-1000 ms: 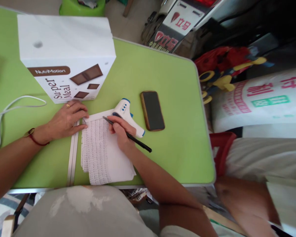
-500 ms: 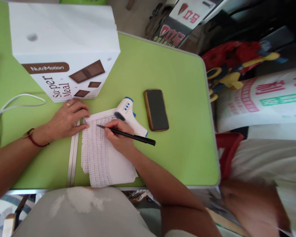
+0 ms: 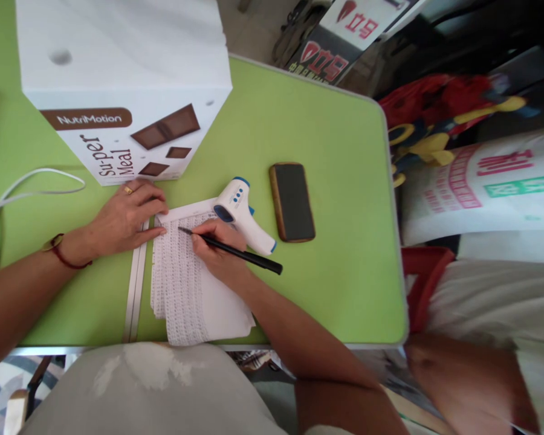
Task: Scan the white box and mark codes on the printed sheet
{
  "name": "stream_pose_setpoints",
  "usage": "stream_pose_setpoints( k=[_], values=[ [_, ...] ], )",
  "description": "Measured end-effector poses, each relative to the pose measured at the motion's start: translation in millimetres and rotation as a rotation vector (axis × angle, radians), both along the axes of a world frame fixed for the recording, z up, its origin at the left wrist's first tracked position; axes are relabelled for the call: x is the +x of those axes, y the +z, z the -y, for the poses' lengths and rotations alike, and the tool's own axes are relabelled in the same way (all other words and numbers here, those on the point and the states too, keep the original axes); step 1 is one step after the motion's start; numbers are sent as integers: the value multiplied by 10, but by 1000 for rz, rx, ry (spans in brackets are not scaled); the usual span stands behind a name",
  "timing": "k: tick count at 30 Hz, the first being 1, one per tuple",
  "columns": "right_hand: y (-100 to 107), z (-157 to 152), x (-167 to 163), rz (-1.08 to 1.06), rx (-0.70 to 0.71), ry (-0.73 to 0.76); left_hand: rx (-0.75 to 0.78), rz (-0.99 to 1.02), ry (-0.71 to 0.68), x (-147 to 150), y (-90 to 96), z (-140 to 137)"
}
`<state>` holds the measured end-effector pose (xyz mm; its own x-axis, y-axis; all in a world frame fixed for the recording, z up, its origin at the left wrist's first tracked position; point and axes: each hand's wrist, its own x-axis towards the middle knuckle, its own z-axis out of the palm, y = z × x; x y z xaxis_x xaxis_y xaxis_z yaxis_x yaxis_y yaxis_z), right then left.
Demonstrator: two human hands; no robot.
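Observation:
My right hand [image 3: 220, 249] grips a black pen [image 3: 249, 256], its tip on or just over the handwritten sheets [image 3: 185, 290], which are covered in dense rows of small writing. Lying flat with fingers spread, my left hand [image 3: 129, 217] touches the upper left corner of the paper. A white and blue infrared thermometer [image 3: 242, 214] rests across the top right of the sheets, just beyond my right hand. Farther right lies a dark phone [image 3: 292, 202] in a brown-edged case.
A large white box [image 3: 127, 78] stands behind my left hand on the green table [image 3: 344, 272]. A white cable [image 3: 36, 175] curls at the left. Past the right edge are a white printed sack [image 3: 485, 181], a red container [image 3: 428, 284] and another person's leg [image 3: 471, 374].
The camera view has shifted slightly, so the box and phone sit a little differently in it. The pen's back end has tilted slightly lower; both hands stay in nearly the same place.

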<state>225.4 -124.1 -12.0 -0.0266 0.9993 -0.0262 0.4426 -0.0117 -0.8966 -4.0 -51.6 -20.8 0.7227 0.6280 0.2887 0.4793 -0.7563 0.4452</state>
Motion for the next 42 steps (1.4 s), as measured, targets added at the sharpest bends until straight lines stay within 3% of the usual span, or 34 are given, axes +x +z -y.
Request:
stream_pose_setpoints(
  k=[4,8,18,42],
  values=[
    [10,10,-6,2,6,-2,-7,15,1,0,3,1],
    [-14,20,-2,37,40,-4,116,-17,-19,-3,-8,-3],
    [-128,18,19,32,252,-3,198,-3,-32,-5,-30,2],
    [-113,27,-3,51,248,-73,217,31,-43,-7,-13,1]
  ],
)
